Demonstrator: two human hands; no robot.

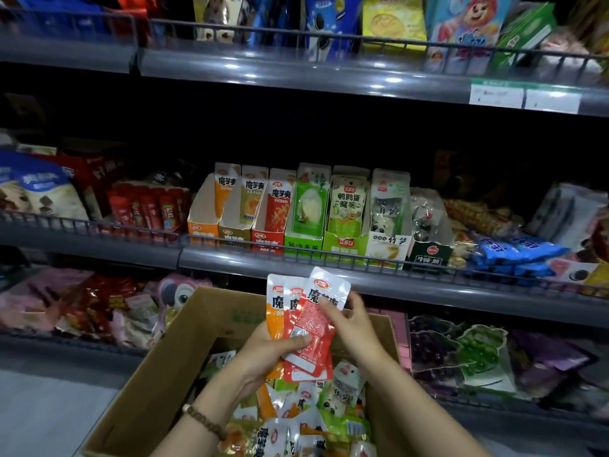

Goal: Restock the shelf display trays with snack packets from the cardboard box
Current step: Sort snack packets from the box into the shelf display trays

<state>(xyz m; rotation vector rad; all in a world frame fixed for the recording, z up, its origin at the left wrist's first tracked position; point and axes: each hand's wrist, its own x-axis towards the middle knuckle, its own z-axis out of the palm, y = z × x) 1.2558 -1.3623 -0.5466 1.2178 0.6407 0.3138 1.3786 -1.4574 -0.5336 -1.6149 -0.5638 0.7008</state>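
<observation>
We grip a fan of snack packets (308, 319) in our left hand (275, 351), our right hand (354, 324) pinching the front packet's edge, the cardboard box (171, 364) below both hands.

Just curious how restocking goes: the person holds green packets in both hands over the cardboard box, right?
Not quite. The head view shows the packets are red and orange, not green. The left hand and right hand do hold them over the cardboard box.
</observation>
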